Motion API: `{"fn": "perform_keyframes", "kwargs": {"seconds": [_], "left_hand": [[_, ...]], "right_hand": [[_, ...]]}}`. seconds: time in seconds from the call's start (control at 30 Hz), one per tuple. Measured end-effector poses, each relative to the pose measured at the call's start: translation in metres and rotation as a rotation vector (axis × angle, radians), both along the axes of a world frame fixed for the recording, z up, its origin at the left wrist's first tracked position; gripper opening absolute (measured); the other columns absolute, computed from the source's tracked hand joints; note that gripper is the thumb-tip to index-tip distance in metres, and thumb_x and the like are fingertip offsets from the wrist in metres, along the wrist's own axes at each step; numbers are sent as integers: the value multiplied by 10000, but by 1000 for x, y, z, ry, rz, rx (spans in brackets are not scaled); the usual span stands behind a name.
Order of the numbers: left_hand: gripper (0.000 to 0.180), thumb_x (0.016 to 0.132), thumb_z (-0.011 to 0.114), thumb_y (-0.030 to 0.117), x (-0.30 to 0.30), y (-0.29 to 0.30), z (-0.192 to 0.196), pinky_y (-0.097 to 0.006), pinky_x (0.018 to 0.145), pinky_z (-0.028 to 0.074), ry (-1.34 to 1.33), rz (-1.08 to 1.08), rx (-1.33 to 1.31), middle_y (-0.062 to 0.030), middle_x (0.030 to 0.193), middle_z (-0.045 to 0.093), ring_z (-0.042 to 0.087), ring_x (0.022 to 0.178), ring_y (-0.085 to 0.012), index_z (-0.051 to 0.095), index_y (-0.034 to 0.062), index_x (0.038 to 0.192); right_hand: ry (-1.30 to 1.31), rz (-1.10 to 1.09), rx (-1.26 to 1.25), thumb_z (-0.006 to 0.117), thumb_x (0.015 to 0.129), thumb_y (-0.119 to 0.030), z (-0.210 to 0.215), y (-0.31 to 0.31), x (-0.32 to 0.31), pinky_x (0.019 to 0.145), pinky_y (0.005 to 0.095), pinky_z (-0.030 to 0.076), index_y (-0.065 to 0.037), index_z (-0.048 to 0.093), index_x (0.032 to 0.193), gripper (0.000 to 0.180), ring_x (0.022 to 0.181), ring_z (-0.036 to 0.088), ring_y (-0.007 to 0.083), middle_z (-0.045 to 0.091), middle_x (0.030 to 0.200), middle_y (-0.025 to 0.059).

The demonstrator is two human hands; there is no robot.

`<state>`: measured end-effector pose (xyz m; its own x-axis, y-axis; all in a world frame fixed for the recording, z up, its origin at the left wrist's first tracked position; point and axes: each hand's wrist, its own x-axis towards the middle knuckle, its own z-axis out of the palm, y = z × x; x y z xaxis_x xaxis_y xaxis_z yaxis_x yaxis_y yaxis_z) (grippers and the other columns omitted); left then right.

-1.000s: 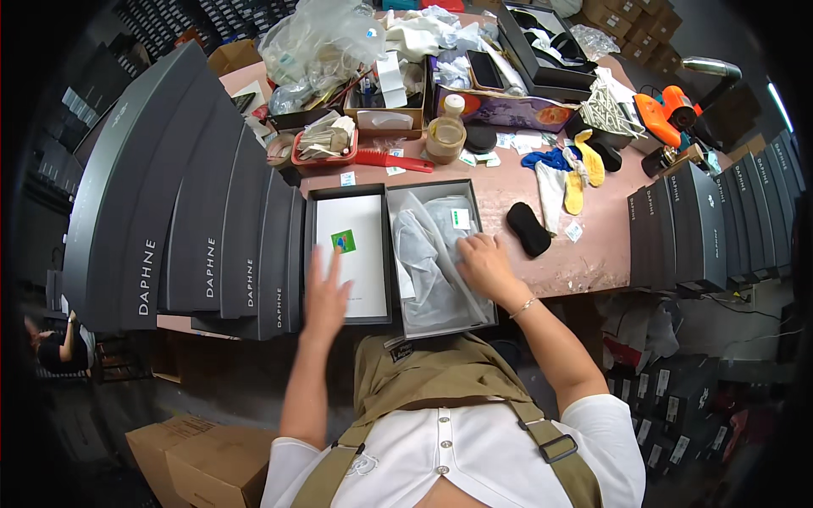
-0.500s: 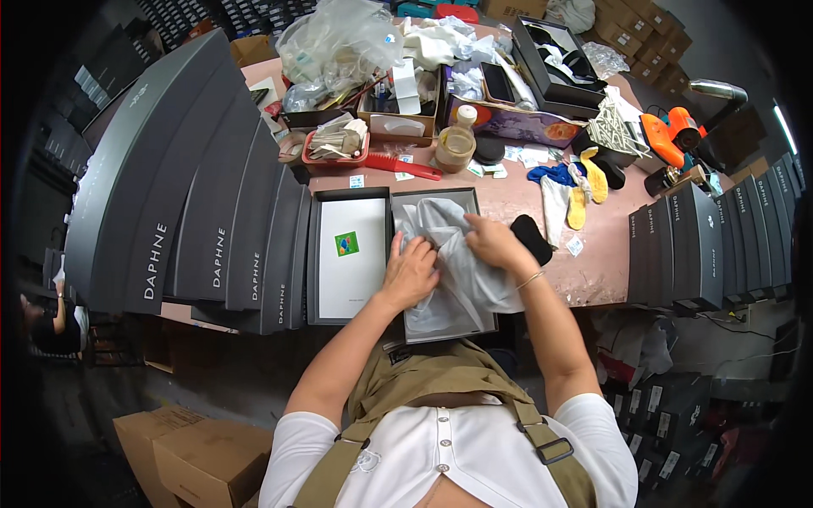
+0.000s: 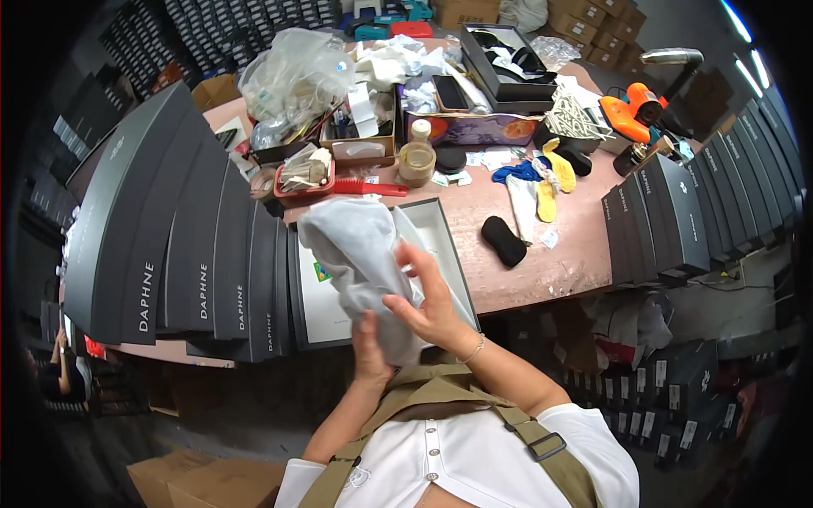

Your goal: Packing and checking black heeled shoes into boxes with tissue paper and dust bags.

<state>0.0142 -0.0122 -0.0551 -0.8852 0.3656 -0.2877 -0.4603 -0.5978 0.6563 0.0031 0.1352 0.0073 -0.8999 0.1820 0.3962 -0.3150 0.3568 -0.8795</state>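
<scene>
A bundle of thin grey-white wrapping paper (image 3: 360, 245) is raised above the open dark shoe box (image 3: 452, 256) and the box lid (image 3: 326, 320), hiding part of both. What lies inside the paper cannot be seen. My left hand (image 3: 370, 354) grips the bundle's lower end, thumb up along its side. At the bundle's right side is my right hand (image 3: 436, 309), its thumb and fingers spread apart and slightly curled. The lid's white inside faces up, and a green sticker (image 3: 322, 271) shows at the bundle's edge.
Dark shoe boxes stand in rows at left (image 3: 182, 254) and right (image 3: 665, 220). A black insole-shaped pad (image 3: 504, 241) lies right of the open box. Behind are a red brush (image 3: 373, 189), a jar (image 3: 417, 161), yellow-and-blue cloth pieces (image 3: 546, 182) and an orange tool (image 3: 625, 118).
The paper bundle has come up out of the open box and moved left, over the lid. My left hand has shifted down to its lower end; my right hand has moved left and lower. The view has shifted.
</scene>
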Motion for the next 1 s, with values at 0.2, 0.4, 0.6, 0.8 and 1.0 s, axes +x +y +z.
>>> {"fn": "perform_keyframes", "kwargs": {"seconds": [0.2,0.4,0.6,0.8,1.0], "left_hand": [[840,856,565,609,-3,-18,3,-397,1009,439,80,-48,45,-122,1325,510,539,1182,-248,339,22,1412],[920,827,541,694,-24,-30,-3,-400,996,444,-81,105,70,-112,1355,487,518,1198,-247,322,43,1439],[874,653,879,362,-29,-57,1,-330,961,435,395,-144,-317,-84,1200,566,553,1101,-188,435,2,1313],[511,818,700,167,-31,-36,-27,-297,893,457,613,-14,-698,-57,1129,587,557,1022,-142,492,10,1258],[456,769,726,88,-45,-70,-20,-280,846,484,259,-183,-552,-44,1058,645,595,952,-131,589,1,1195]], "right_hand": [[-448,316,-4,661,862,-192,22,29,3,691,334,497,-29,608,1077,275,845,611,230,621,1028,105],[-165,660,1068,638,776,-202,-13,-14,68,643,376,516,-111,651,894,150,707,643,235,606,869,81],[-202,196,568,713,746,-569,63,61,17,695,414,509,27,630,1061,679,777,643,362,662,903,184],[-94,514,824,643,797,-187,24,3,28,622,419,498,-85,558,760,138,701,602,332,582,738,114],[-286,367,438,755,788,-275,63,71,21,815,364,494,1,583,1101,452,944,632,289,637,1017,150]]}}
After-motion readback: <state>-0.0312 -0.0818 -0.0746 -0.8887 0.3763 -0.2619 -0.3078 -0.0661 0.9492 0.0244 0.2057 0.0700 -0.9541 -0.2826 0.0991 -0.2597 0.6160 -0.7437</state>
